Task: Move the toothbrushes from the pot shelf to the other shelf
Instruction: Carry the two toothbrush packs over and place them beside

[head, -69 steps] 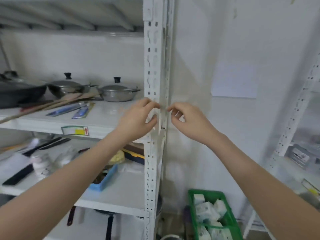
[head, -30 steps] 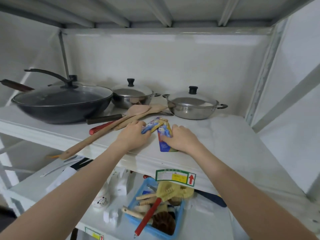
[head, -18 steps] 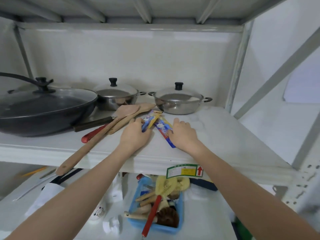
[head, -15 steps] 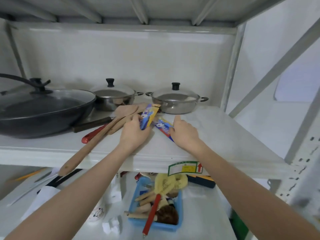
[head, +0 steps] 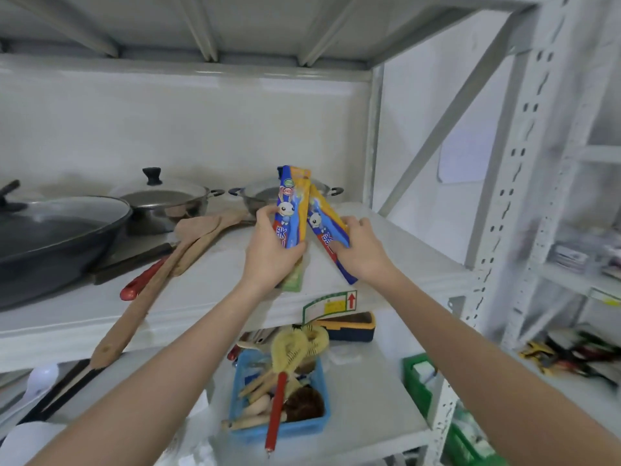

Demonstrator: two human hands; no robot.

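Note:
My left hand (head: 268, 253) grips a blue and yellow toothbrush pack (head: 290, 210) with a cartoon rabbit, held upright above the pot shelf (head: 396, 260). Beside it, my right hand (head: 361, 253) holds a second toothbrush pack (head: 322, 223) of the same colours, tilted with its top leaning left against the first. Both packs are off the shelf surface. A second white rack (head: 571, 280) stands to the right, blurred.
On the pot shelf sit a black wok with glass lid (head: 50, 237), two steel pots (head: 164, 200), wooden spatulas (head: 161, 274) and a red handle. Below, a blue basket (head: 279, 405) holds brushes. A white upright post (head: 524, 203) separates the racks.
Both hands have closed on the packs and lifted them off the shelf, tipping them upright. The view has swung to the right, bringing the other rack into sight.

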